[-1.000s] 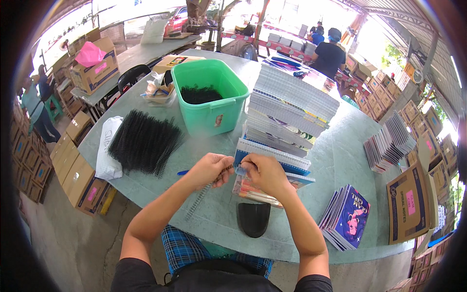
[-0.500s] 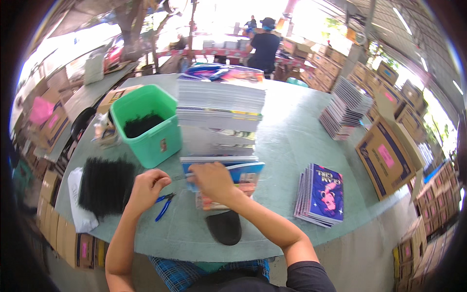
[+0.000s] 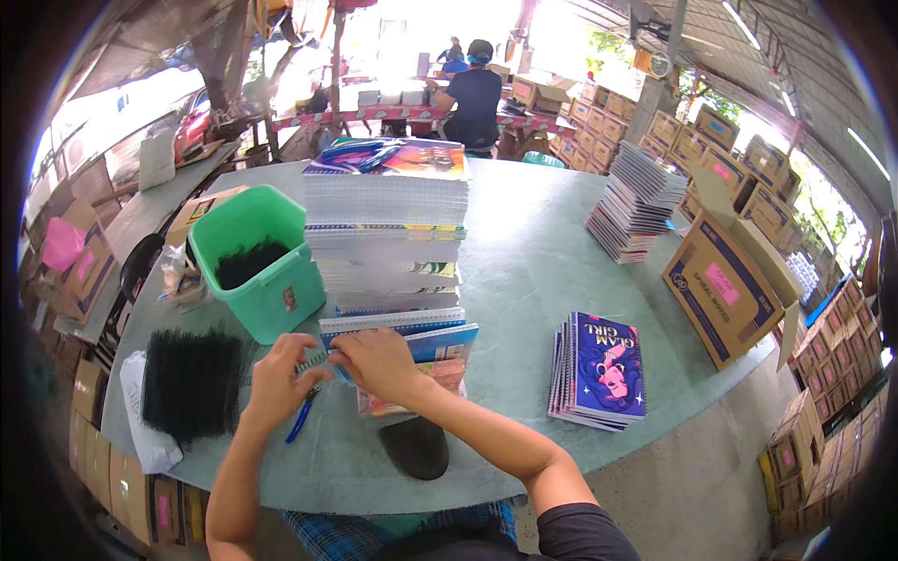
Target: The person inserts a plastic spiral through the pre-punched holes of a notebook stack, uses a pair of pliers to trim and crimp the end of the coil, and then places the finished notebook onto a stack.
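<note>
A: What lies at the left of the frame?

B: At the lower left, a dense heap of black spiral coils beside a white plastic bag; above and right of it, a light-green plastic tub with more black coils inside

A: And our hands?

B: Left of centre, our bare left hand has thumb and forefinger parted, one thin dark spiral coil in the gap, not pinched; blue-handled cutters lie just below. Near the centre, our bare right hand bends its fingers at the left edge of a glossy blue-covered notebook; the tips are hidden, so we cannot tell whether they grip cover or coil

A: Which step are we on?

B: By our reading, feeding the coil into that notebook's edge; the next move calls for us to turn the coil with the left fingers while the right steady the edge

A: Further right?

B: A pile of purple-covered spiral notebooks right of centre, then an open brown cardboard box
</note>
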A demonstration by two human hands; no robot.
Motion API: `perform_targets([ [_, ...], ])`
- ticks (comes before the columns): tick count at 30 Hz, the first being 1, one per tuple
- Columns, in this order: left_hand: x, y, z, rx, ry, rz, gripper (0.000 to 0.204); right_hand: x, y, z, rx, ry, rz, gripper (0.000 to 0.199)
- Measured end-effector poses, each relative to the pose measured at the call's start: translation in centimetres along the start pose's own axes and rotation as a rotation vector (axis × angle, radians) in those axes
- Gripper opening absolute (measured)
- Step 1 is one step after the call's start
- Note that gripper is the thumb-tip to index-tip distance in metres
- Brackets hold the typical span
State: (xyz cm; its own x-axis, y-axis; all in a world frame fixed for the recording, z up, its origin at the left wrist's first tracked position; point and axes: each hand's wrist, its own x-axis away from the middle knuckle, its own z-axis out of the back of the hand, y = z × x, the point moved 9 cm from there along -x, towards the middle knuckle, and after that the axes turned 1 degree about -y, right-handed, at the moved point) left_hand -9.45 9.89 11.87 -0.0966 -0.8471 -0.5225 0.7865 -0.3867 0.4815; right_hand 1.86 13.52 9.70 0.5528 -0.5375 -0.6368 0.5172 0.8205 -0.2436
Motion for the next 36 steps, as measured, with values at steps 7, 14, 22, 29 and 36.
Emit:
perform_targets([
  [7, -0.2, -5.2, -3.0, 0.377, -0.332, 0.256, 0.019, 0.1, -0.6, 0.2, 0.031, -0.035, 0.098, 0.017],
  [14, 0.4, -4.5, -2.5, 0.337, -0.45, 0.436, 0.015, -0.9, -0.2, 1.1, -0.203, 0.038, -0.079, 0.021],
  [22, 7.0, 0.4, -10.9, -0.26, -0.51, -0.043, 0.028, -0.7, 0.2, 1.0, -0.271, -0.039, -0.14, 0.023],
  [29, 9.5, 1.2, -14.3, 0.31, -0.258, 0.226, 0.041, -0.6, -0.6, 1.5, -0.123, 0.021, -0.006, 0.016],
  [36, 3.4, 0.4, -1.5, 0.009, -0.058, 0.085, 0.039, 3.1, 3.4, 6.0, 0.03, -0.008, -0.171, 0.013],
])
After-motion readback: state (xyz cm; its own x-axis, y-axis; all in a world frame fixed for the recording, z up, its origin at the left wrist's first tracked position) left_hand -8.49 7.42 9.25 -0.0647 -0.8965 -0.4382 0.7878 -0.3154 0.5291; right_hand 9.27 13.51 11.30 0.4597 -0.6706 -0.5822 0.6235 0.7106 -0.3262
